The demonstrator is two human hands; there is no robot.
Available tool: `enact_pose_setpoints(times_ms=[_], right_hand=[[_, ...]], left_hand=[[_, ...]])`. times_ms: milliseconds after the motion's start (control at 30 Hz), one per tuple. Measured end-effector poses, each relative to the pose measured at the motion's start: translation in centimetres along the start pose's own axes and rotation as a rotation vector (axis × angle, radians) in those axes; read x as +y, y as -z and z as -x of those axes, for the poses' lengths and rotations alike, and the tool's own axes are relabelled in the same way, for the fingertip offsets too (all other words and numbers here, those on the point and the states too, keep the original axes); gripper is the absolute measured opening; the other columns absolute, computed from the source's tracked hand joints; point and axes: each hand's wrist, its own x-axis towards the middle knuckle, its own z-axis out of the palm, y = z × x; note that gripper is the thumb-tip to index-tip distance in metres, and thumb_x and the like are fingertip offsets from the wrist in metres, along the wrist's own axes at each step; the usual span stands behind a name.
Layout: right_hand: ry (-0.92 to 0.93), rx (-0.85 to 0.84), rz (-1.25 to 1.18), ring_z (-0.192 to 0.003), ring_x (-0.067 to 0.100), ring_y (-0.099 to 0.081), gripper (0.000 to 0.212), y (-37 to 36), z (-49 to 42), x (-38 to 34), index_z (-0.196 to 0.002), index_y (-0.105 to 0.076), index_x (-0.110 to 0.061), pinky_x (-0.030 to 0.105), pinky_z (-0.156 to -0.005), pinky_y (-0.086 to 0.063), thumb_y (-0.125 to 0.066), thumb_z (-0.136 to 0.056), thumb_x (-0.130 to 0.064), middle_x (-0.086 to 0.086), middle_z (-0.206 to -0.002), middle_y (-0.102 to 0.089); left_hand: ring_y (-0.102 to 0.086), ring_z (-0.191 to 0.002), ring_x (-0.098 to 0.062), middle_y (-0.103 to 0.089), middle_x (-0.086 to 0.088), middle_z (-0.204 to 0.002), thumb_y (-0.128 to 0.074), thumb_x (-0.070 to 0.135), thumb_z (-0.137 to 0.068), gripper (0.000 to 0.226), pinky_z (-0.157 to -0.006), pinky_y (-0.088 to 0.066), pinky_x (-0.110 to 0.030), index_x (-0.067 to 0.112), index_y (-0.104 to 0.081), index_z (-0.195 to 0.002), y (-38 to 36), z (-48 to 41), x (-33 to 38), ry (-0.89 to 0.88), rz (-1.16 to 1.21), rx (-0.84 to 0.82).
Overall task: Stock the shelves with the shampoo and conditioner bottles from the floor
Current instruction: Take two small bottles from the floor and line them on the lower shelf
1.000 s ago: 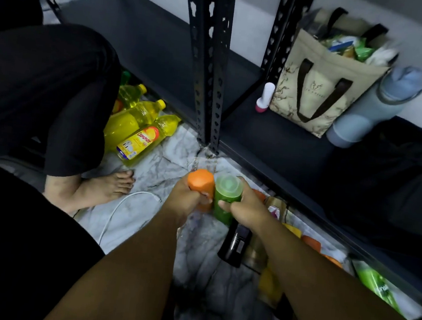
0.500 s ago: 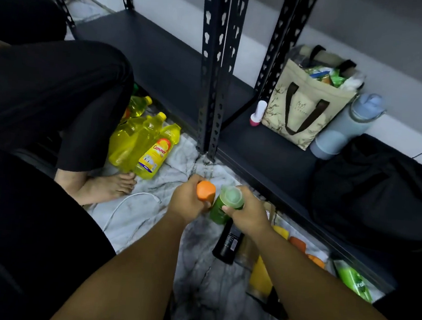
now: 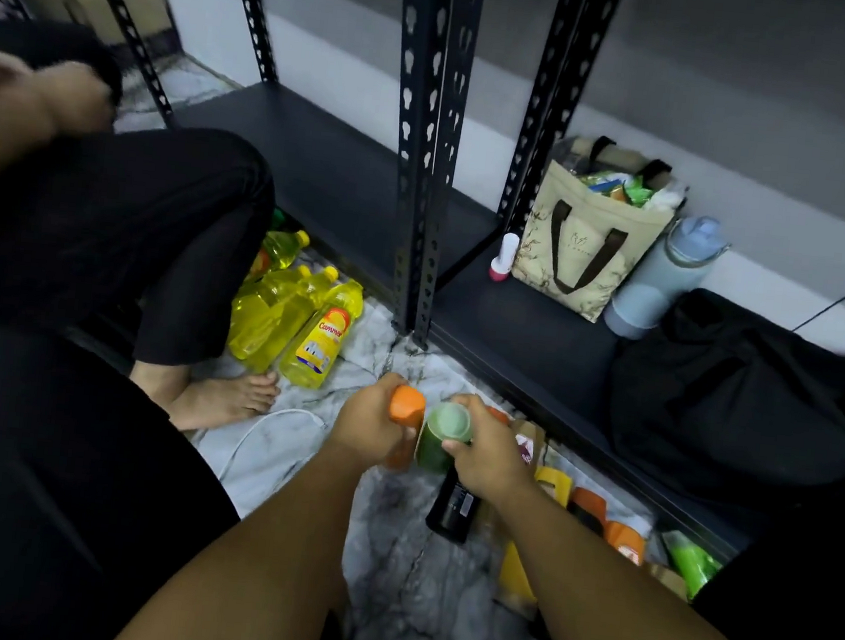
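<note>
Little has shifted in the last half second: both hands stay just in front of the foot of the shelf upright (image 3: pixel 424 175). The left hand (image 3: pixel 369 425) is wrapped round the orange-capped bottle (image 3: pixel 407 405) and the right hand (image 3: pixel 487 452) round the green bottle (image 3: pixel 444 425), side by side. Fingers hide most of both bodies, and whether the bottles touch the floor cannot be told. Right of the upright, the right forearm covers part of the floor bottles (image 3: pixel 588 508).

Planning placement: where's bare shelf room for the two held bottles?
Left shelf bay, left of the double upright: bare. Right bay: only the front strip before the tote bag and flask; black bag fills the rest. Floor bottles crowd under the right hand.
</note>
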Motion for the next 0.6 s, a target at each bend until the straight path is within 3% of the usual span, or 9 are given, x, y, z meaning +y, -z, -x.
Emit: enact_pose_setpoints(times_ms=[100, 167, 267, 367, 500, 600], right_hand=[[0.024, 0.097, -0.177, -0.098, 0.017, -0.059, 0.032, 0.8, 1.1, -0.8, -0.116, -0.051, -0.03, 0.028, -0.077, -0.043, -0.068, -0.094, -0.015, -0.01, -0.1, -0.062], [0.006, 0.18, -0.321, -0.096, 0.014, -0.059, 0.026, 1.7, 1.8, -2.0, -0.117, -0.054, -0.029, 0.026, -0.072, -0.041, -0.066, -0.096, -0.02, -0.012, -0.1, -0.062], [-0.031, 0.33, -0.595, -0.094, 0.01, -0.063, 0.023, 3.4, 2.8, -4.2, -0.112, -0.059, -0.038, 0.032, -0.08, -0.052, -0.066, -0.096, -0.023, -0.009, -0.102, -0.067], [0.04, 0.472, -0.79, -0.097, 0.012, -0.069, 0.021, 6.4, 4.0, -6.5, -0.108, -0.064, -0.04, 0.045, -0.092, -0.057, -0.068, -0.095, -0.023, -0.01, -0.103, -0.072], [0.224, 0.62, -0.88, -0.103, 0.009, -0.07, 0.02, 11.8, 7.3, -9.8, -0.112, -0.066, -0.04, 0.04, -0.091, -0.057, -0.068, -0.096, -0.028, -0.014, -0.108, -0.073], [0.367, 0.71, -0.855, -0.108, 0.009, -0.069, 0.025, 16.6, 10.3, -12.2, -0.118, -0.064, -0.04, 0.044, -0.095, -0.056, -0.069, -0.095, -0.034, -0.013, -0.115, -0.072]], left_hand=[[-0.062, -0.082, -0.02, -0.062, 0.007, -0.089, -0.08, 0.004, -0.074, 0.051, -0.072, -0.055, -0.031, 0.025, -0.053, -0.111, 0.9, 0.4, 1.8, -0.016, 0.173, 0.055], [-0.065, -0.082, -0.015, -0.065, 0.005, -0.095, -0.082, 0.003, -0.077, 0.051, -0.068, -0.054, -0.024, 0.025, -0.052, -0.112, 1.7, 0.8, 3.6, -0.022, 0.314, 0.075], [-0.071, -0.092, -0.022, -0.072, 0.001, -0.105, -0.084, 0.01, -0.078, 0.047, -0.079, -0.059, -0.047, 0.03, -0.055, -0.109, 2.7, 1.1, 7.0, -0.056, 0.524, 0.098], [-0.073, -0.095, -0.022, -0.075, -0.002, -0.108, -0.08, 0.012, -0.086, 0.038, -0.08, -0.06, -0.044, 0.023, -0.059, -0.116, 4.1, 2.0, 11.6, -0.154, 0.668, 0.108], [-0.074, -0.096, -0.024, -0.077, -0.003, -0.105, -0.074, 0.018, -0.092, 0.028, -0.085, -0.061, -0.045, 0.023, -0.065, -0.117, 6.4, 3.9, 18.8, -0.327, 0.763, 0.096], [-0.074, -0.093, -0.027, -0.076, -0.007, -0.104, -0.071, 0.027, -0.093, 0.023, -0.081, -0.059, -0.047, 0.024, -0.067, -0.115, 8.1, 5.3, 24.7, -0.461, 0.827, 0.078]])
